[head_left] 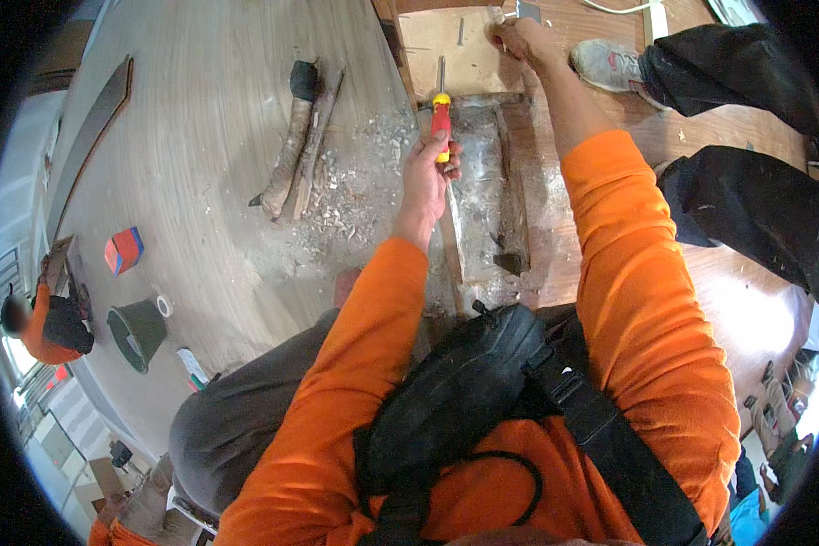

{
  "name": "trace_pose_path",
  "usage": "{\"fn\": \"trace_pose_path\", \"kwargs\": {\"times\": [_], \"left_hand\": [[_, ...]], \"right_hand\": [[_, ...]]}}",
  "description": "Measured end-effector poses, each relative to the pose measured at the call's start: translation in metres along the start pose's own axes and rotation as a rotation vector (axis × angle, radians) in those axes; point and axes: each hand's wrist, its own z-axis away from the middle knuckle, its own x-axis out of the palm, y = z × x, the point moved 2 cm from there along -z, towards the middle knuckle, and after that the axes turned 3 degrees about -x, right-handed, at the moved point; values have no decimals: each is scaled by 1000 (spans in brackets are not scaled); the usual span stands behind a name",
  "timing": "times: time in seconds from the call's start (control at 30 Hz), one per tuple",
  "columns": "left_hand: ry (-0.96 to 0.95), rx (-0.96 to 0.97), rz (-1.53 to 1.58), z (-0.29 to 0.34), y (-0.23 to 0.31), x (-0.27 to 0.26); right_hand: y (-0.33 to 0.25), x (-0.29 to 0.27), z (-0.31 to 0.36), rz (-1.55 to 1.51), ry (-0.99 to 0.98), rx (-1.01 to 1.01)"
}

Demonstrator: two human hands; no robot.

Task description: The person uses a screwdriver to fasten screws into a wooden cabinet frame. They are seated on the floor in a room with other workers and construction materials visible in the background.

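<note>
My left hand (pixel 422 177) is wrapped round a screwdriver (pixel 441 118) with a red and yellow handle, its shaft pointing away from me. The tip lies over or near a pale wooden board (pixel 437 64), which has a loose-looking screw (pixel 460 33) on it. Farther right, my right hand (pixel 526 40) is at the board's far right corner with its fingers closed; what they grip, if anything, is too small to make out. A small grey metal-looking piece (pixel 528 11) shows just beyond those fingers. Below the board is a rectangular cut-out (pixel 482 182) in the floor, edged with wood.
Left of the cut-out lie a wrapped stick with a black end (pixel 291 136), a wood strip (pixel 317 146) and scattered chips (pixel 337 200). A dark bucket (pixel 138 333) stands farther left. Another person's shoe (pixel 605 65) and dark trouser legs (pixel 746 200) are close on the right.
</note>
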Motion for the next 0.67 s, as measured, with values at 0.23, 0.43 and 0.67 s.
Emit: {"fn": "trace_pose_path", "kwargs": {"times": [0.23,0.43,0.67], "left_hand": [[46,32,-41,1,-7,0],[54,38,-101,-6,-4,0],[112,45,-61,15,-11,-7]], "right_hand": [[-47,32,6,233,112,-67],[-59,68,4,610,293,-219],[-24,65,24,-158,-233,3]]}}
